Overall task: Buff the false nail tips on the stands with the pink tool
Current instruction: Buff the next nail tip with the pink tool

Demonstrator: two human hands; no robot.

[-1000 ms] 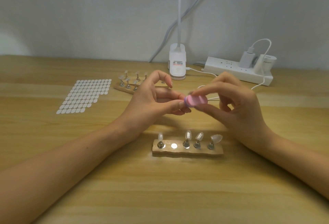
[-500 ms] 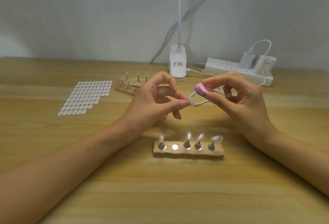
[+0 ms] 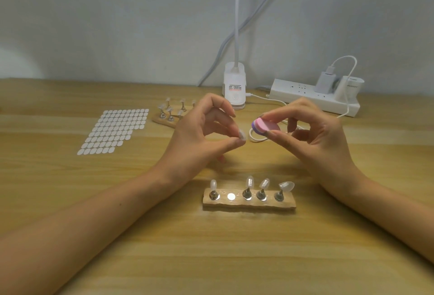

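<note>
My left hand point(image 3: 199, 135) pinches a clear false nail tip point(image 3: 242, 135) between thumb and finger, raised above the table. My right hand point(image 3: 310, 135) pinches the pink and purple oval buffing tool point(image 3: 265, 125) just right of that tip, a small gap between them. Below my hands lies a wooden stand point(image 3: 249, 203) with several metal holders carrying nail tips point(image 3: 249, 181); its second spot from the left shows only a bare shiny disc point(image 3: 231, 196). A second wooden stand point(image 3: 169, 116) with more tips sits farther back, partly hidden by my left hand.
A sheet of white oval stickers point(image 3: 115, 130) lies at the left. At the back stand a white lamp base point(image 3: 234, 90) and a power strip point(image 3: 314, 97) with plugs, and a white cable point(image 3: 258, 138) loops behind my hands.
The pink tool has come off the nail tip: my right hand lifted it up and to the right, while my left hand keeps the tip in about the same place.
</note>
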